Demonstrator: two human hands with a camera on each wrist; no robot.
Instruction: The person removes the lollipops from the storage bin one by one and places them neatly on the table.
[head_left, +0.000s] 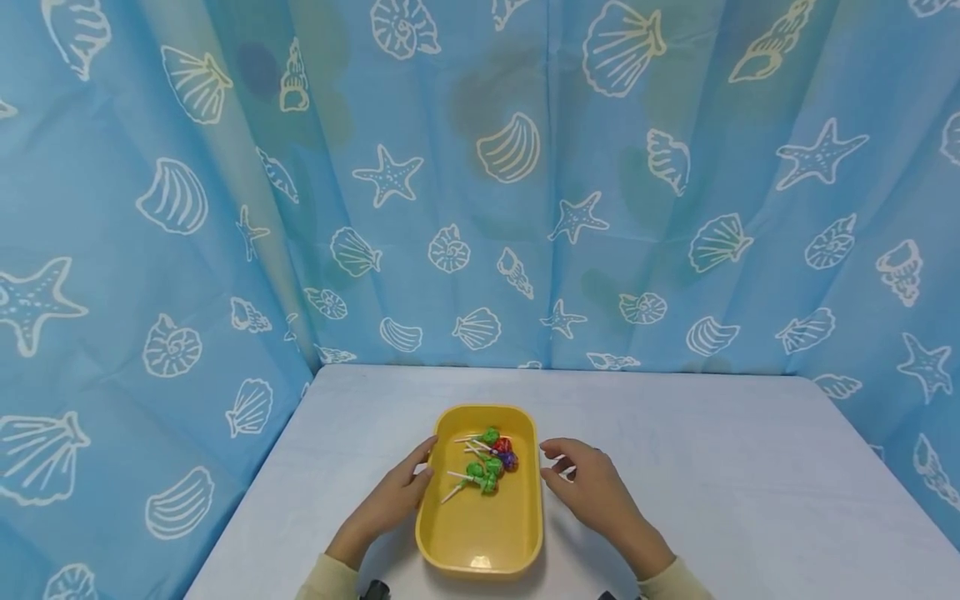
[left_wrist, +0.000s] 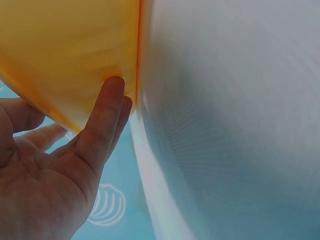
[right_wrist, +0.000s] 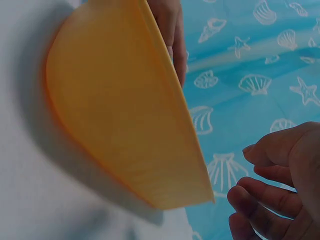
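Lying lengthwise between the two hands, the yellow tray (head_left: 468, 533) has its long axis running from the near side toward the far edge of the table (head_left: 712, 467). It is placed a little left of the middle of that far edge, and well apart from it; the table's near edge is not in view. By my judgement, the important relation is sideways, across the short width of the tray. The left hand (head_left: 393, 496) is the nearer one: its fingers, rather straight, touch the outside of the left long wall, and they do not close around it. The right hand (head_left: 596, 492) is just beside the right long rim, but in the right wrist view a gap separates its fingertips from the tray. Its fingers bend loosely, with a narrow space to the thumb, and hold nothing. Inside, in the far half of the tray, the lollipops (head_left: 491, 467) lie in a loose group, green, red and purple, with most sticks toward the left wall. The tray seems to stand on the table; whether its base is slightly lifted, I cannot tell.
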